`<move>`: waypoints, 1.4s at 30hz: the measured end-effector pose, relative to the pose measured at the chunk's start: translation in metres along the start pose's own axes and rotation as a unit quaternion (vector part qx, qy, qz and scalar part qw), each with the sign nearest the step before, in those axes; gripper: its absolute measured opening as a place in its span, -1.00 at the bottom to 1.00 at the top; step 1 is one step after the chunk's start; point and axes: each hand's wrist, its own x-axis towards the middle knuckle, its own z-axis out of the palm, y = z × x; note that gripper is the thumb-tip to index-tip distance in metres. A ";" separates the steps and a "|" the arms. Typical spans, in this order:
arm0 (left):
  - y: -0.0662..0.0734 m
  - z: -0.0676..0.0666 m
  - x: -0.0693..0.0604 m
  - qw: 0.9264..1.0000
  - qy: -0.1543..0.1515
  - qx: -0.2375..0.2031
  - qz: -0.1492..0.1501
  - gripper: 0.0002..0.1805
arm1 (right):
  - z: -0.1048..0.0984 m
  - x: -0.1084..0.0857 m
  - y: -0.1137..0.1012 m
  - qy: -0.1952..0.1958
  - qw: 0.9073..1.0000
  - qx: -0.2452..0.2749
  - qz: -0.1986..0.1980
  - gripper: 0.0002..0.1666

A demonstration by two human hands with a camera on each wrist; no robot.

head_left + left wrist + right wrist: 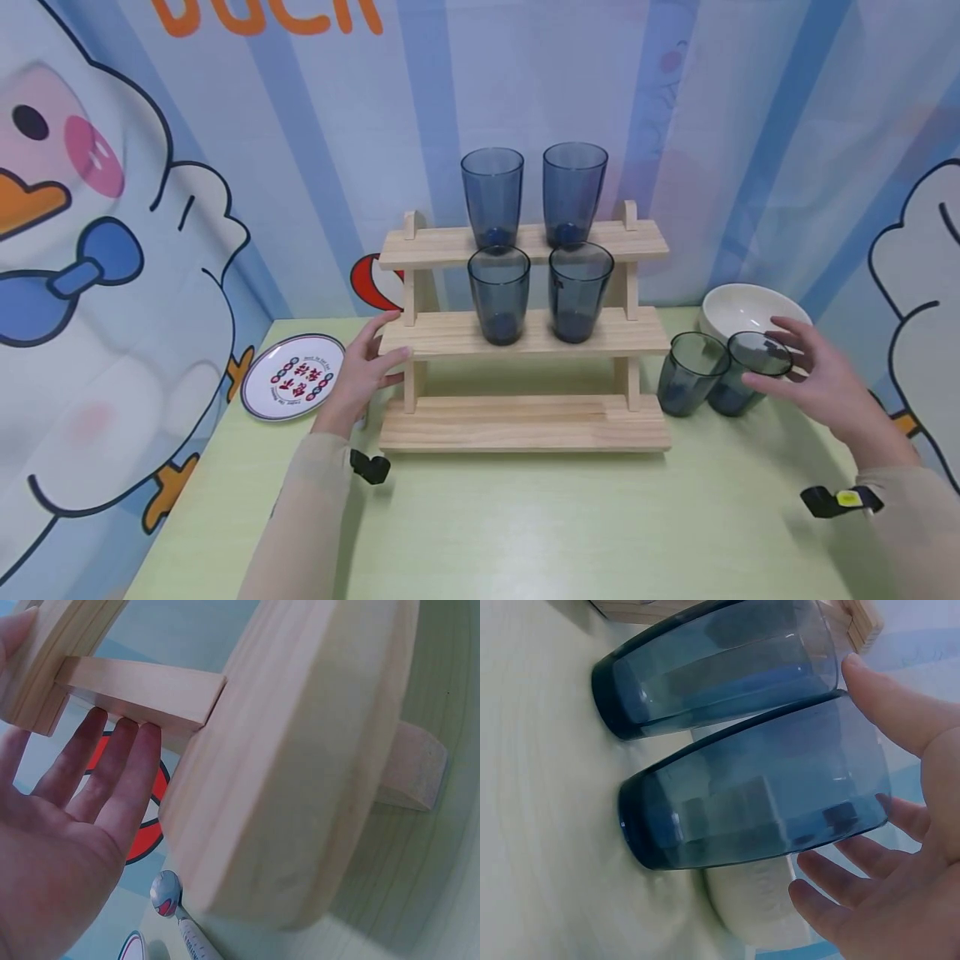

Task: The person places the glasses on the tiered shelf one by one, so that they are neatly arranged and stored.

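Note:
My left hand [358, 375] holds the left end of the wooden tiered stand [525, 425]; in the left wrist view its fingertips touch the side post [142, 686]. On the table right of the stand, two blue-grey glasses stand side by side. My right hand [825, 383] is at the outer glass [757, 787], thumb and loosely spread fingers about its rim; firm contact cannot be made out. The inner glass [720, 667] is close beside it. Two glasses stand on the top tier, one of them a glass [492, 196], and two on the middle tier, including a glass [581, 292].
A white bowl [738, 304] stands behind the outer glasses. Left of the stand lies a white plate [262, 383] with red characters and a dark rim. A spoon [166, 892] with a patterned handle is beside the stand. A cartoon-duck cloth [337, 125] hangs behind the table.

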 end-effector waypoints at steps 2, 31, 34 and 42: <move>0.000 0.000 0.000 1.000 0.001 0.000 0.000 -0.27 | 0.002 0.000 0.003 0.000 1.000 -0.007 0.006 0.28; -0.001 -0.001 0.001 1.000 0.003 0.006 0.002 -0.22 | 0.022 0.001 0.031 0.042 0.999 0.028 -0.002 0.00; 0.000 -0.001 0.001 1.000 0.003 0.007 0.002 -0.22 | 0.022 -0.001 0.031 0.049 0.998 0.033 -0.005 -0.01; -0.001 -0.001 0.001 1.000 0.002 0.010 0.003 -0.24 | 0.022 -0.010 0.030 0.062 0.997 0.054 -0.003 -0.05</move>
